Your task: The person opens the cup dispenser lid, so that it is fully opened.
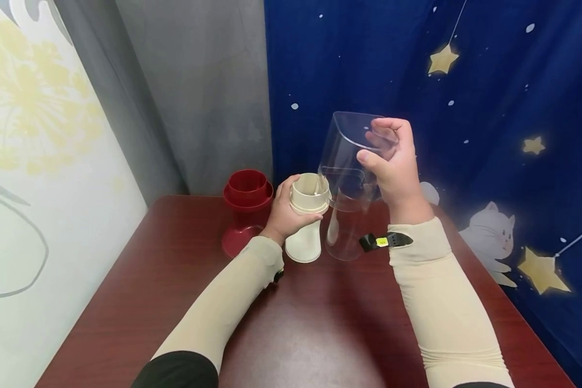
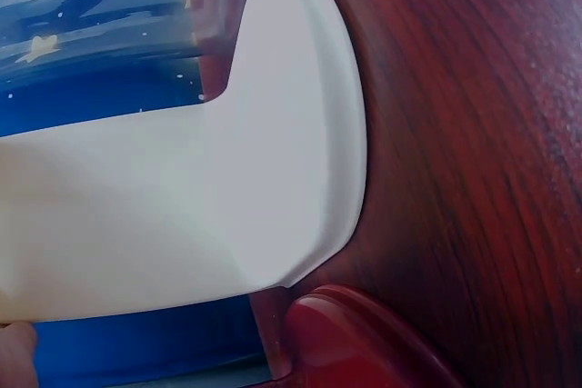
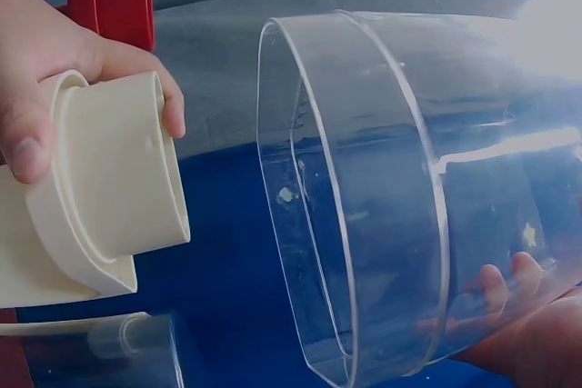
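Observation:
My left hand (image 1: 285,211) grips the neck of a cream plastic stand (image 1: 304,245), thumb on the near side, just below its open collar. The stand is upright with its flared base on the table. Above and to the right of that collar, my right hand (image 1: 399,164) holds a clear plastic container (image 1: 344,143), tilted. In the right wrist view the container's open end (image 3: 309,197) faces the cream collar (image 3: 136,170), with a gap between them. A second clear container (image 1: 344,237) stands on the table right beside the cream stand.
A red stand (image 1: 247,200) of similar shape stands just left of the cream one, close to my left hand. The dark red wooden table (image 1: 291,334) extends toward me. A blue star-patterned curtain (image 1: 349,59) and a grey curtain (image 1: 208,91) hang behind it.

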The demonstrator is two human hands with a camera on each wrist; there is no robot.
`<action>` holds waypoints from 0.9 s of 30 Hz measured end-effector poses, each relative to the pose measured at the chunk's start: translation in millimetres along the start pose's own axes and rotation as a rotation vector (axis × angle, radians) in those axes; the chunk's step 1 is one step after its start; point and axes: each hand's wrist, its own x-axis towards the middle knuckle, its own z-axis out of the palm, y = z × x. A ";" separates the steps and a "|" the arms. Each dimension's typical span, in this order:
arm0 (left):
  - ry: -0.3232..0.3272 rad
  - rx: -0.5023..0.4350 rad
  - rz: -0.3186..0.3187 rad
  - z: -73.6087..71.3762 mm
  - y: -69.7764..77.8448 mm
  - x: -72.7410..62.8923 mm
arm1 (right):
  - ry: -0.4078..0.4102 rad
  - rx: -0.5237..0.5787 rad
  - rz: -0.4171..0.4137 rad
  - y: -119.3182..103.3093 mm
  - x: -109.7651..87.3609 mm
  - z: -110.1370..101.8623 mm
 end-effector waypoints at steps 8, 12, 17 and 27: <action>0.011 0.032 0.024 0.8 -3.3 1.2 | 0.003 0.118 -0.060 -4.0 -22.1 -7.6; 0.022 0.035 0.044 1.7 -4.9 0.7 | 0.005 0.158 -0.067 -3.9 -33.4 -13.2; 0.040 0.025 0.056 4.0 -5.1 -0.2 | 0.011 0.167 -0.031 -5.6 -46.7 -23.0; 0.057 0.015 0.047 1.1 -4.0 -1.9 | -0.036 0.249 0.008 0.7 -78.8 -49.0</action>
